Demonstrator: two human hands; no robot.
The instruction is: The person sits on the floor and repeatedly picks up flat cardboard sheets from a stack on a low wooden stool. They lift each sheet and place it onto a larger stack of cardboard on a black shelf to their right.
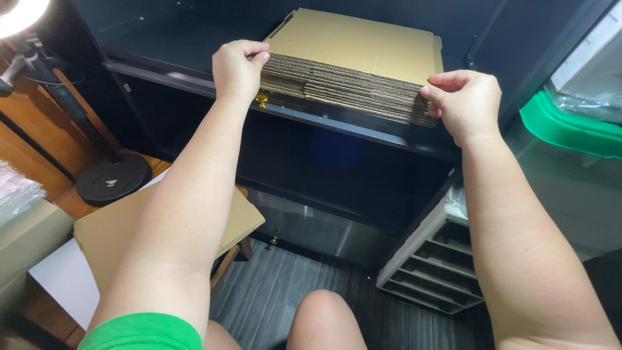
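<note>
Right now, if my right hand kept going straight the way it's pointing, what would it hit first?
Your right hand points leftward at the stack of flattened cardboard on the dark shelf; its fingertips already touch the stack's front right corner. Going on, it would press into that cardboard first.

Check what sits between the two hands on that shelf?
Head view: the stack of flattened cardboard sheets spans the gap; left hand grips its left front corner, right hand its right front corner.
</note>
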